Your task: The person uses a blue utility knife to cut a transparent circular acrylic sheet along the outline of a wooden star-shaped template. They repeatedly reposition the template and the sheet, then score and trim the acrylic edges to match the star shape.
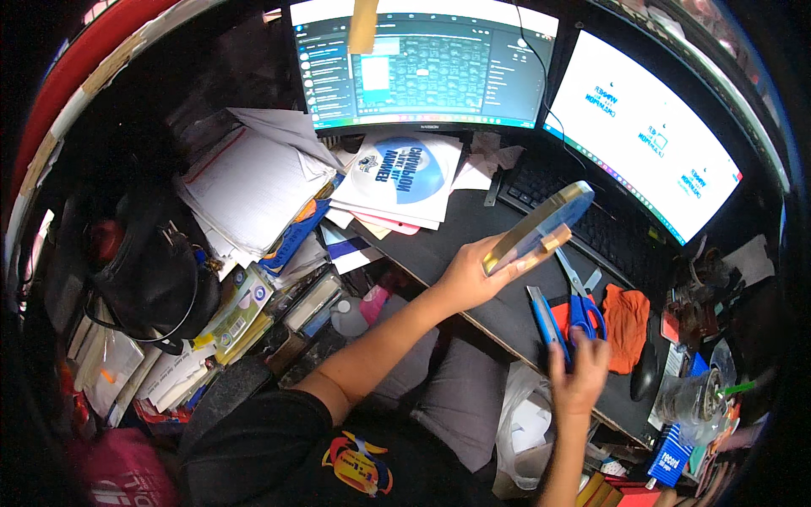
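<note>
My left hand (pixel 477 275) grips a round, gold-rimmed plaque (pixel 541 226) by its lower edge. It is held up above the desk and seen nearly edge-on, so most of its face is hidden. My right hand (pixel 581 376) is low over the front of the desk, thumb and fingers apart. It is at the lower ends of a blue utility knife (pixel 547 317) and a pair of scissors (pixel 583 306) with blue handles. Whether the fingertips touch either tool, I cannot tell. A crumpled orange cloth (pixel 626 328) lies just right of the scissors.
Beyond are a keyboard (pixel 528 193) and two lit screens (pixel 422 76), (pixel 642 127). Printed sheets (pixel 397 179) and stacked papers (pixel 253 182) crowd the left. At right are a black mouse (pixel 647 372) and a clear cup (pixel 697 410) with a green straw. A plastic bag (pixel 519 422) hangs below the desk edge.
</note>
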### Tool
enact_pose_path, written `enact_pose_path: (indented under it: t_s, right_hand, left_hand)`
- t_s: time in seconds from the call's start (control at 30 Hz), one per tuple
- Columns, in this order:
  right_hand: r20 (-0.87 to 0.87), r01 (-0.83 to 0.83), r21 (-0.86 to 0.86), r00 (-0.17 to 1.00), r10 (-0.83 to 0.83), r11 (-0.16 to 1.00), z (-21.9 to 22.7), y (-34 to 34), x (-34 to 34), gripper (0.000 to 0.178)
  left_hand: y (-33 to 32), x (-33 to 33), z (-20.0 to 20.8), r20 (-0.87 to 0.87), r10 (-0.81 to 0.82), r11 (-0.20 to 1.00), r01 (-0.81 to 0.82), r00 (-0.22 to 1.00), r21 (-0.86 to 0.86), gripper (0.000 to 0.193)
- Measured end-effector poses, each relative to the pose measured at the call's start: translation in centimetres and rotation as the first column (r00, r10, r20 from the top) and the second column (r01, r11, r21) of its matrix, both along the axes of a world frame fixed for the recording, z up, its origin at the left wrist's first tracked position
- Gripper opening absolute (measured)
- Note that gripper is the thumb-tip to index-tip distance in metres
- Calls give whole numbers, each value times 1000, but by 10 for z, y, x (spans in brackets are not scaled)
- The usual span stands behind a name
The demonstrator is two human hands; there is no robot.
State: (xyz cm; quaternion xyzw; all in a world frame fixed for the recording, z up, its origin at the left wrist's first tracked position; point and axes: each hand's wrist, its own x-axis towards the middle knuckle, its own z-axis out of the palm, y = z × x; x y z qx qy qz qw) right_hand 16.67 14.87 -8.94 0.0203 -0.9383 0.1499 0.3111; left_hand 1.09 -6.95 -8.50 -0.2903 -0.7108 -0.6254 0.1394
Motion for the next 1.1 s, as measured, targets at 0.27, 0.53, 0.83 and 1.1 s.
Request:
enact_pose_path:
  t_s: [0.27, 0.53, 0.83, 1.1]
  right_hand:
    - [-69, 588, 65, 809, -584, 806, -12, 165, 13, 50]
    - [49, 479, 10, 876, -479, 878, -33, 175, 26, 45]
    - [51, 498, 64, 864, -501, 865, -33, 171, 31, 37]
    - [66, 493, 93, 864, -499, 865, -29, 167, 30, 35]
  left_hand:
    - [-8, -4, -14, 43, -86, 996, 84, 995, 44, 35]
    - [-12, -3, -16, 82, -99, 995, 101, 992, -18, 33]
    - [-15, -2, -13, 110, -157, 987, 160, 981, -28, 34]
    - [-11, -3, -17, 28, -130, 991, 130, 991, 31, 28]
